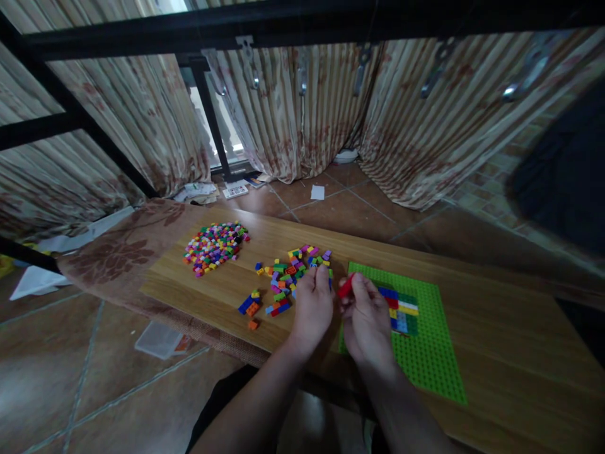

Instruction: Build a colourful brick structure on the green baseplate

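My right hand [367, 315] pinches a red toy brick [346, 287] between thumb and fingers, just above the left part of the green baseplate [437, 343]. On that plate sits a block of joined bricks [405, 310] in blue, red, white, yellow and green, partly covered by my right hand. My left hand [314, 306] is over the right side of a loose pile of bricks [288, 271]. Its fingers are drawn together, and whatever may be between them cannot be made out. The two hands are close together but apart.
A larger heap of small bricks [215, 246] lies farther left on the wooden table [510, 340]. Several bricks [250, 304] lie near the front edge. A black metal bar with hanging clips [363, 66] crosses above, before curtains. A clear plastic box [158, 339] rests on the floor.
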Motion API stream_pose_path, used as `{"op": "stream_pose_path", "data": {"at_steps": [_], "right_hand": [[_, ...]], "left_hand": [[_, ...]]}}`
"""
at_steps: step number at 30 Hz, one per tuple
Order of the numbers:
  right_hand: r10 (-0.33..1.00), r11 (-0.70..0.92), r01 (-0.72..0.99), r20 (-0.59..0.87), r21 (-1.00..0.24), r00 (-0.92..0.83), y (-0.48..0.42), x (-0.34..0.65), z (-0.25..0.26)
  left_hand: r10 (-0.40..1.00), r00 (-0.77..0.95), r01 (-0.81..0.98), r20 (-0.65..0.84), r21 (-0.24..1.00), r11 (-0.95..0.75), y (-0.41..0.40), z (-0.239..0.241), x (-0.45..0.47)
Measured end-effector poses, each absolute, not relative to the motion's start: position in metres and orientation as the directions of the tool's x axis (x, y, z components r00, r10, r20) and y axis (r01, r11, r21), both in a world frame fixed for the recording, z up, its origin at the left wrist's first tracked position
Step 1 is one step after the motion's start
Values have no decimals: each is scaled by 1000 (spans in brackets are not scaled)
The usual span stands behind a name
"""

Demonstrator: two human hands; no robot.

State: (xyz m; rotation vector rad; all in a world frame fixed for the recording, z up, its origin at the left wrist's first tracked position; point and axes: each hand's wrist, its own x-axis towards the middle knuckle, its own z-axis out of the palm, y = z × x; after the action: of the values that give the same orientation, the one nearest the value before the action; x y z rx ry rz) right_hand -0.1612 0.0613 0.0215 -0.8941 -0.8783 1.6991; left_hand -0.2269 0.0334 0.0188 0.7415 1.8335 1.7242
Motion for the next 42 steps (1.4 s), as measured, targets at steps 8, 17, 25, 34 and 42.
{"op": "stream_pose_path", "data": {"at_steps": [8, 17, 25, 34, 42], "right_hand": [[980, -125, -367, -57, -922, -191, 68, -153, 26], [968, -206, -359, -136, -910, -209, 70, -147, 23], [968, -215, -369, -146, -904, -206, 74, -142, 24], [971, -159, -346, -82, -925, -226, 76, -135, 22], [962, -140, -258, -69, -956, -266, 77, -130, 19]], "left_hand": [[722, -685, 598, 99, 643, 479, 22, 34, -262], [728, -683, 687, 55, 384, 617, 19, 34, -259], [634, -771, 584, 68, 472, 660, 8, 44, -296], [792, -606, 758, 69, 351, 549, -10, 33, -343], [813, -582, 782, 26, 294, 550, 1, 33, -327]]}}
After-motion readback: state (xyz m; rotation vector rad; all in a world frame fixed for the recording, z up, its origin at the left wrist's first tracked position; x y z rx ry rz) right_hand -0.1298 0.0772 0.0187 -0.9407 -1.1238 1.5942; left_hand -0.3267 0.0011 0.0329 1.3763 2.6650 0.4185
